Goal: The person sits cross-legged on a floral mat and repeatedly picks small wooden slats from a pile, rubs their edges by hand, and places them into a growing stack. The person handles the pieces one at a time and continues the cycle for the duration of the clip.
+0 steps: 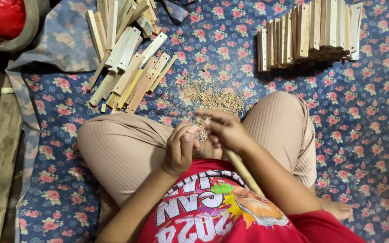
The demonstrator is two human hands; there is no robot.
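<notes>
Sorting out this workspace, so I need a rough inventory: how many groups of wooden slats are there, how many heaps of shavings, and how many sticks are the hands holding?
Loose piles of wooden slats: 1
Stacked rows of wooden slats: 1
Heaps of shavings: 1
Wooden sticks, held in the right hand beside the left hand: 1
Total: 4
</notes>
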